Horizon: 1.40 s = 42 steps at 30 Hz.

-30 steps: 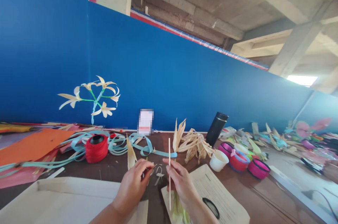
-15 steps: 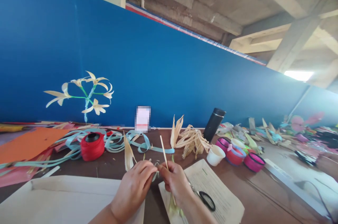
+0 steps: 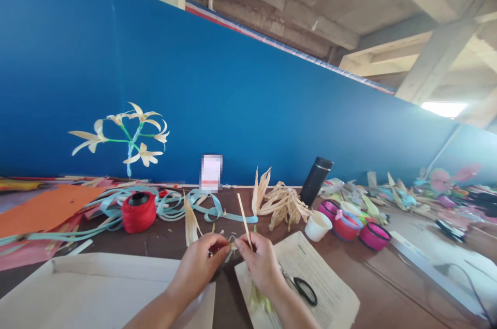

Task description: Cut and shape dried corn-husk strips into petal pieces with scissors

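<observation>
My left hand (image 3: 205, 260) is closed in a pinch, its thumb and forefinger meeting at a thin pale strip (image 3: 233, 246). Facing it, my right hand (image 3: 259, 262) grips a slim wooden stick (image 3: 244, 215) that rises tilted from between thumb and fingers. The right fingertips also touch the pale strip, whose exact kind is too small to make out. Beyond my left hand stands a dried corn husk (image 3: 191, 223). Below my right wrist, greenish husk pieces (image 3: 259, 297) and black-handled scissors (image 3: 306, 291) lie on a printed sheet (image 3: 322, 272).
A white sheet (image 3: 116, 287) covers the left front. Red ribbon roll (image 3: 139, 212), light blue ribbon (image 3: 213, 210) and orange paper (image 3: 46, 210) lie behind. Dried husks (image 3: 285, 205), a black flask (image 3: 315, 181), a white cup (image 3: 318, 226) and pink rolls (image 3: 375, 237) stand rightward. Another person's hand (image 3: 481, 238) is far right.
My left hand has turned so that its thumb now shows, and the hands' fingertips have come together at the pale strip. The stick stays in my right hand, leaning slightly more.
</observation>
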### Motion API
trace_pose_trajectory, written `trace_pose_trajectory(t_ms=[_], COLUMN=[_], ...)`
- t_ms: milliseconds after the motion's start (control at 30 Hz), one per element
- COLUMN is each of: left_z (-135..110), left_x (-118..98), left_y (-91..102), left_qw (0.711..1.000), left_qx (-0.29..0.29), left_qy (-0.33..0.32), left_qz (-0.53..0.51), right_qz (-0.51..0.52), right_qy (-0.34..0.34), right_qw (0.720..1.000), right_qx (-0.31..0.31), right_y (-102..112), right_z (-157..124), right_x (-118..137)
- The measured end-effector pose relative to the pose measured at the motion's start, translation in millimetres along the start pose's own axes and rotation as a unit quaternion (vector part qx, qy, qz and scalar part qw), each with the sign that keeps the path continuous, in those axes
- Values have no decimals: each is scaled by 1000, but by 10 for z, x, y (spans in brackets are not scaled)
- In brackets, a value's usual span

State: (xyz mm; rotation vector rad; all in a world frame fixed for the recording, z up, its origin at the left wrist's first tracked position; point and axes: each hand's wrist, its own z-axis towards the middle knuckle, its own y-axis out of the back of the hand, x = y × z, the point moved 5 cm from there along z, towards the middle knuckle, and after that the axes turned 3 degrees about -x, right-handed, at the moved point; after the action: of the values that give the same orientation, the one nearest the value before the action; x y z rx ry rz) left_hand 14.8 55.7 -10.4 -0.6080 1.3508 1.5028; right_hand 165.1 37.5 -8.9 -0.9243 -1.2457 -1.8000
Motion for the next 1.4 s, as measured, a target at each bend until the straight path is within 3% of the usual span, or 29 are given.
trace_pose_trajectory(t_ms=[167,233,333,400,533,667,900,1400], left_z=[23,41,65,80,95,84,42,17], left_x=[20,73,176,217,225,201,170,174], left_y=[3,22,52,65,97,114,-2,-79], left_qw=[999,997,986,977,968,964,961,953], left_qx=[3,-5,-24,-32,-38,-44,-19,-8], left_qy=[27,65,132,155,163,169,176,177], left_qz=[-23,-43,-101,-146,-187,-199,-212,-246], right_qz=[40,105,229,272,254,244,240,333], right_qy=[-8,-60,-167,-193,-131,-86,-88,-131], right_qw=[999,993,959,942,953,962,964,929], right_qx=[-7,-11,16,46,99,89,77,90], right_y=[8,14,-36,-85,-162,-198,-249,-242], right_z=[-2,-7,-40,-60,-66,-65,-76,-106], right_x=[16,-23,-88,-84,-27,-26,-35,7])
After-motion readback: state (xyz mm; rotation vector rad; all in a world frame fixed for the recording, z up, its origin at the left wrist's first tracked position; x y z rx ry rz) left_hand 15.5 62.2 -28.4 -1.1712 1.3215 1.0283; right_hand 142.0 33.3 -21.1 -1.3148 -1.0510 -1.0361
